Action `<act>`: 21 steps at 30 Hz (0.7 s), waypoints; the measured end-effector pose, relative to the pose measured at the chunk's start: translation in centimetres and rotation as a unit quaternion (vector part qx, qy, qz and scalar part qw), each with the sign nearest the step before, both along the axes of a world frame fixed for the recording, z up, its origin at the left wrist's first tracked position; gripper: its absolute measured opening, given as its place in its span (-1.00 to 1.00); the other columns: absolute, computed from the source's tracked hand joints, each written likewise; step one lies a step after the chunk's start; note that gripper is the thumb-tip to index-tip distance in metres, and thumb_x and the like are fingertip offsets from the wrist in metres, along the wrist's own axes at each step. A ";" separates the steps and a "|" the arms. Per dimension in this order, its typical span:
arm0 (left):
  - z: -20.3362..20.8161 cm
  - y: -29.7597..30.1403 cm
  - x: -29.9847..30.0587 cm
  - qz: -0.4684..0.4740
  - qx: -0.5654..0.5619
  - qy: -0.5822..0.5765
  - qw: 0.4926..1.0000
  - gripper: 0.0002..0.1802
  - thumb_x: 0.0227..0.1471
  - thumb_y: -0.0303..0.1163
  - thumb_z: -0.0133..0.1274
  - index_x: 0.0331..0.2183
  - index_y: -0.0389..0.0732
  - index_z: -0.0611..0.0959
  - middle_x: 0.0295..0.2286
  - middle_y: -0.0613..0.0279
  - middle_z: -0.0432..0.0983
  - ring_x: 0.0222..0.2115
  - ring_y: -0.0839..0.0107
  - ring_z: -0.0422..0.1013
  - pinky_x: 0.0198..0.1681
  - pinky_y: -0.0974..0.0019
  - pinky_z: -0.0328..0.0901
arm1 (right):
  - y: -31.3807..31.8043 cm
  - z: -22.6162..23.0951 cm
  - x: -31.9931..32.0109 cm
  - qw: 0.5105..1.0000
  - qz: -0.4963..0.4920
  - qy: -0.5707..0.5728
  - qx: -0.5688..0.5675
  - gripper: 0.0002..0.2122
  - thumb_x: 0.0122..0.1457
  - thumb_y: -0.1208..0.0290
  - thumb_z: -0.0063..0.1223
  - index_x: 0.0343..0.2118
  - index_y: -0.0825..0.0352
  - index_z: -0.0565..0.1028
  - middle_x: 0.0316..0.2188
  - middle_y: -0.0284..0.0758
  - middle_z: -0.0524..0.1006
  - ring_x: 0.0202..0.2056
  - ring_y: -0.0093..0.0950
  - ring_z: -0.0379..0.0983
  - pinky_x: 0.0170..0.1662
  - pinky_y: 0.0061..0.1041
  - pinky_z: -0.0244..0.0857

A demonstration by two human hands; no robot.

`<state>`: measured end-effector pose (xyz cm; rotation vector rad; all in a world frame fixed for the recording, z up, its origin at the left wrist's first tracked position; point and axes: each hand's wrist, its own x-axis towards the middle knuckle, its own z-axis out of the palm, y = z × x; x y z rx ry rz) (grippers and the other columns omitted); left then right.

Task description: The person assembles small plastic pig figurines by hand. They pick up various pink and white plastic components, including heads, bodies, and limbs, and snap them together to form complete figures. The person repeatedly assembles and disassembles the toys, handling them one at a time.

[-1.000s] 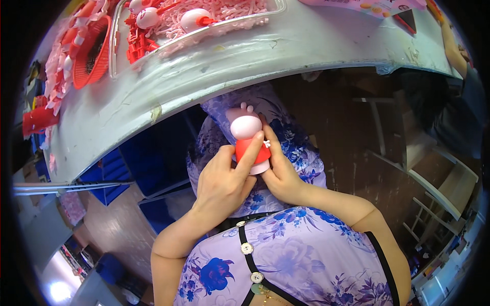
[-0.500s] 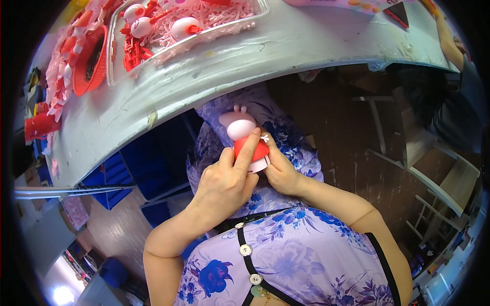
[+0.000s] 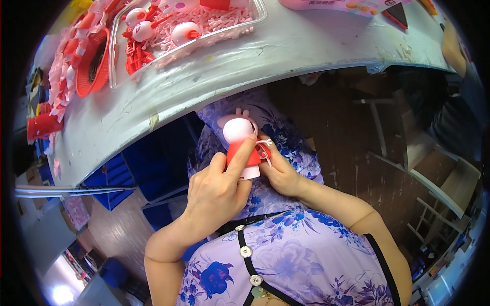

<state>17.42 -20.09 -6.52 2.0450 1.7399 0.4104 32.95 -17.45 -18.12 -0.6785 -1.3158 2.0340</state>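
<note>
Above my lap I hold a plastic toy pig figure [image 3: 238, 131] with a pale pink head, a red body and a pink lower part. My left hand [image 3: 217, 186] is closed on the body from the left, its index finger lying along the front up to the head. On the other side my right hand [image 3: 282, 173] grips the figure's right edge. A dark gap runs down the right side of the head, and a red piece with thin pink arm parts [image 3: 264, 145] shows beside my right fingers. Those fingertips are partly hidden.
On the grey-white table, a clear tray [image 3: 186, 45] holds pink pieces, pig heads and red parts. Left of it are a red basket [image 3: 93, 64] and a red cup [image 3: 43, 126]. Chairs [image 3: 444, 176] stand at right, near another person's arm [image 3: 452, 48]. Blue bins [image 3: 153, 153] sit under the table.
The figure has turned and shifted slightly left with my left hand. A gap along the head and the red piece with pink arm parts now show at its right side.
</note>
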 end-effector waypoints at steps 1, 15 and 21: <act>0.1 0.0 0.0 -0.001 0.008 0.014 1.000 -0.31 -0.19 -0.46 0.10 0.08 -0.07 0.41 -0.61 0.19 0.24 -0.72 0.31 0.32 -0.64 0.28 0.28 | 0.0 0.3 0.1 1.000 -0.003 -0.012 0.013 -0.49 0.27 0.56 -0.38 0.26 0.36 -0.17 0.12 -0.14 0.16 0.11 -0.41 0.15 0.15 -0.46 0.06; 3.4 0.2 -3.5 0.200 0.207 -0.195 0.938 -0.54 0.07 -0.48 -0.14 0.04 -0.38 0.36 -0.53 0.10 0.45 -0.64 0.44 0.34 -0.58 0.42 0.28 | 0.4 0.4 0.3 0.972 0.027 0.135 -0.192 -0.67 0.29 0.46 -0.31 0.09 0.39 0.11 -0.21 -0.14 0.41 -0.39 -0.46 0.44 -0.27 -0.48 0.37; 5.2 4.7 -8.6 0.306 0.128 -0.440 0.835 -0.73 0.08 -0.44 -0.19 -0.20 -0.37 0.43 -0.62 0.08 0.37 -0.74 0.54 0.18 -0.70 0.52 0.13 | 0.9 1.2 0.3 0.965 0.031 0.121 -0.230 -0.71 0.28 0.44 -0.25 0.00 0.49 0.28 -0.23 -0.13 0.47 -0.38 -0.45 0.49 -0.30 -0.50 0.41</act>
